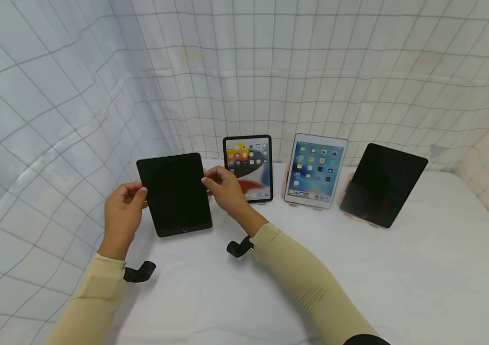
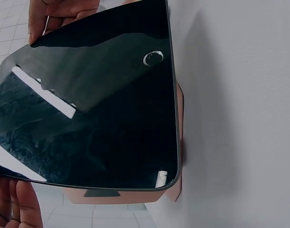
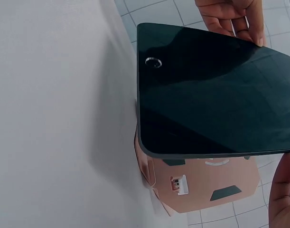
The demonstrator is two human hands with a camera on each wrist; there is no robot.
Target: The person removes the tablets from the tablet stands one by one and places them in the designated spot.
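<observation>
A person holds a dark-screened tablet [image 1: 175, 194] by its two long edges, near the back left part of the white table [image 1: 400, 268]; the left hand [image 1: 122, 213] grips the tablet's left edge, fingers curled round behind it and thumb on the front; the right hand [image 1: 224, 188] pinches the right edge in the same way, thumb in front; the tablet stands tilted back, its home button at the bottom, and the wrist views show a pink stand [image 3: 201, 187] just behind its lower edge; whether the tablet rests on that stand cannot be told. Along the back edge of the table, to the right, three more tablets lean on stands: a black-framed tablet [image 1: 249, 167] with a lit screen, partly behind the right hand; a white-framed tablet [image 1: 315, 170] with a lit screen; a dark tablet [image 1: 382, 184] nearest the back right corner. A checked cloth [image 1: 54, 96] hangs behind and to the left.
</observation>
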